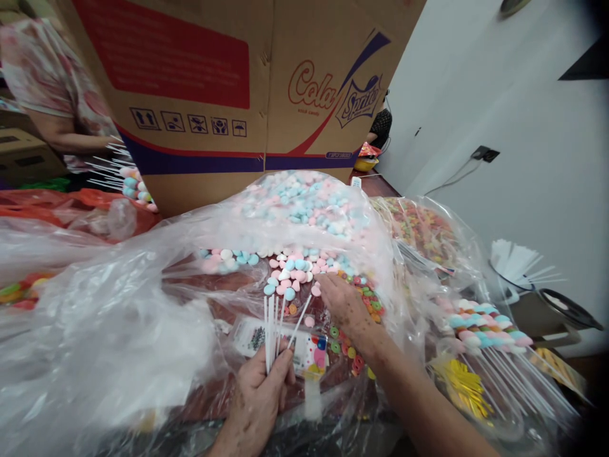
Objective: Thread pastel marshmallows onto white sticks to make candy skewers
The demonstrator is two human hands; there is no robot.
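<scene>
Clenching thin white sticks (270, 324) with left hand (261, 393); right hand (345, 308) among round pastel candies (295, 270), grip unclear

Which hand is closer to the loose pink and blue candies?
Right. The right hand reaches the edge of the pink and blue candies; the left hand sits below them, nearer the camera, gripping white sticks.

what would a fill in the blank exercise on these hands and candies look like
1. The left hand grips a bunch of thin ____ sticks.
2. The right hand reaches to the pile of candies coloured pink, white and ____.
3. Behind the pile stands a brown ____ box printed "Cola".
4. The pile lies among clear ____ sheeting.

Missing words: white; blue; cardboard; plastic
</scene>
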